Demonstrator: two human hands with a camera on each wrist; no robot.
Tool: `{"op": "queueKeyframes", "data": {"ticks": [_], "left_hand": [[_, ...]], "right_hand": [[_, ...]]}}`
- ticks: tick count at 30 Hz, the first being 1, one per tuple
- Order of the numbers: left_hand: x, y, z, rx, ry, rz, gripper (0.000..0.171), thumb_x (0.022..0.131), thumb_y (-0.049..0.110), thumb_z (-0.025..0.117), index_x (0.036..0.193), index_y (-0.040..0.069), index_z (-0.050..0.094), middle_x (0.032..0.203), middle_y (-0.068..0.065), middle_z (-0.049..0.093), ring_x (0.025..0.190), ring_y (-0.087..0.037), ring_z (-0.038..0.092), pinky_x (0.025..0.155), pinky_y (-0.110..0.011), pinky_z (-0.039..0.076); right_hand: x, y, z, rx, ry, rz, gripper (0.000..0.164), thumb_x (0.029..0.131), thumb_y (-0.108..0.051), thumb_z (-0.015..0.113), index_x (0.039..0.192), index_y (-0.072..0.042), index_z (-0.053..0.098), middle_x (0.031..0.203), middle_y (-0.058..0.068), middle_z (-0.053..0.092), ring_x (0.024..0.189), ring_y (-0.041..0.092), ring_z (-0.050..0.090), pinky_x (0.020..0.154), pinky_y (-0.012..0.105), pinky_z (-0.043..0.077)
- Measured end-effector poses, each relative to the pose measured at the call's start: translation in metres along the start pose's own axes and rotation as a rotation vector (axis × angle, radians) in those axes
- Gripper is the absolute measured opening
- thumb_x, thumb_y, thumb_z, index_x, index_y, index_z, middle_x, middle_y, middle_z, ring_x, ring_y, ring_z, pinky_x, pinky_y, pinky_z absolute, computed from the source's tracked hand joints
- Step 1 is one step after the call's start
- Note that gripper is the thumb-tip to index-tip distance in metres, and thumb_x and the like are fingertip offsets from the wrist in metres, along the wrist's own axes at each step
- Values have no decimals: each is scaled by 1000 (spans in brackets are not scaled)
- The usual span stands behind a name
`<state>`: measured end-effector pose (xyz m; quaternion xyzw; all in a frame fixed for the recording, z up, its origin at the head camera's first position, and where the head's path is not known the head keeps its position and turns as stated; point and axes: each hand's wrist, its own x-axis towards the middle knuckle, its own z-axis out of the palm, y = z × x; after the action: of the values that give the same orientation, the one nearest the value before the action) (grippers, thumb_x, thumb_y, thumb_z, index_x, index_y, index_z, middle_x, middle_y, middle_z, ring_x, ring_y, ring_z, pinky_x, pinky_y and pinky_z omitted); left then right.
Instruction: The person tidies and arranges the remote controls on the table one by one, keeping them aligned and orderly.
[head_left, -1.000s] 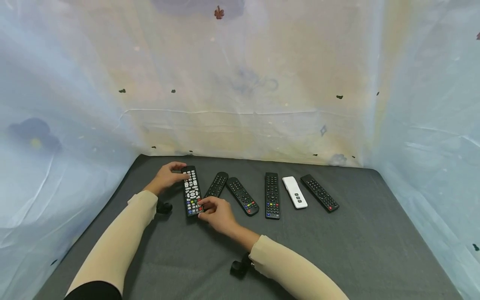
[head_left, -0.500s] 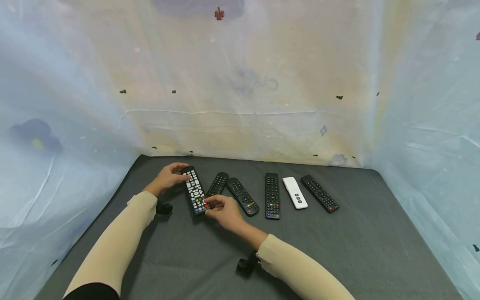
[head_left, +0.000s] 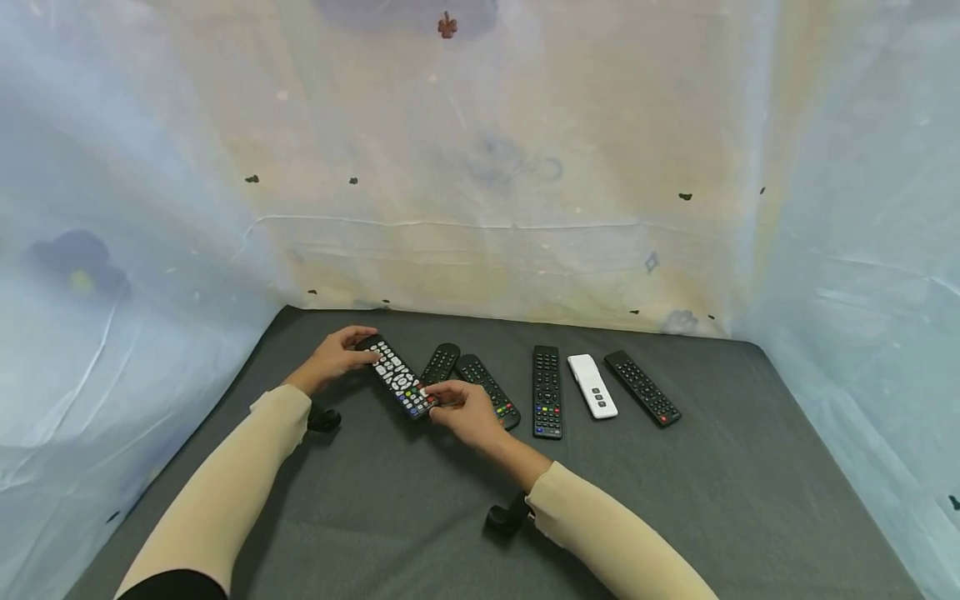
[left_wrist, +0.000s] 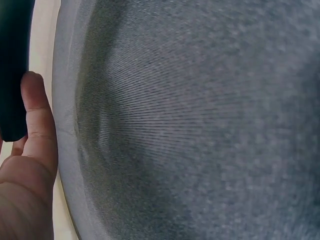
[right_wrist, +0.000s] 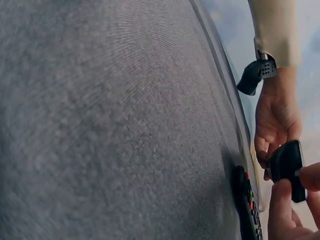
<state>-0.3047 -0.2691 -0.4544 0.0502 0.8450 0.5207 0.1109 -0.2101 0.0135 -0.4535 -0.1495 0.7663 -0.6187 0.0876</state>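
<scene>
Both hands hold one black remote control (head_left: 397, 377) with white and coloured buttons, slanted above the cloth. My left hand (head_left: 332, 360) grips its far end; in the left wrist view the fingers (left_wrist: 40, 125) lie along its dark edge. At the near end, with the coloured buttons, my right hand (head_left: 468, 412) pinches it between thumb and fingers. From the right wrist view the remote (right_wrist: 287, 165) appears end-on, raised off the surface. Just beyond lie two more black remotes, one (head_left: 441, 362) partly behind the held one, the other (head_left: 487, 387) partly covered by my right hand.
Further right on the grey cloth (head_left: 720, 483) lie a straight black remote (head_left: 547, 392), a white remote (head_left: 592, 387) and a slanted black remote (head_left: 642, 388). A patterned curtain (head_left: 480, 167) hangs behind the table and along both sides.
The held remote's near end has swung to the right with my right hand, so it now lies more slanted. My left hand has stayed nearly in place at the far end.
</scene>
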Motion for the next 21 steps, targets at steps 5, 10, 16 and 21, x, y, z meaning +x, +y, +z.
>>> {"op": "queueKeyframes", "data": {"ticks": [5,10,16,21], "left_hand": [[-5,1,0,4,-1,14,74,87,33,72,146,6,37,155,-22,25,139,-40,32,99,-51,47],[-7,0,0,16,1,12,76,86,37,72,146,6,37,152,-23,29,131,-40,42,95,-49,50],[-9,-3,0,1,-6,-5,76,85,37,73,145,7,38,154,-24,25,125,-40,50,91,-43,53],[-13,-8,-1,-27,-7,2,74,85,36,73,145,9,39,156,-24,21,127,-40,49,89,-40,55]], "right_hand": [[1,0,-4,-1,27,13,36,80,-2,75,114,-9,70,101,16,72,72,4,60,65,21,50],[0,-3,-6,-47,46,8,40,77,-7,79,116,-12,68,101,14,71,67,3,60,61,22,49],[1,-2,-11,-76,74,-3,45,75,-9,81,118,-12,67,106,12,69,65,5,58,59,24,48],[4,-2,-18,-105,87,-5,46,76,-9,80,120,-14,66,104,11,67,70,12,58,62,24,47]]}}
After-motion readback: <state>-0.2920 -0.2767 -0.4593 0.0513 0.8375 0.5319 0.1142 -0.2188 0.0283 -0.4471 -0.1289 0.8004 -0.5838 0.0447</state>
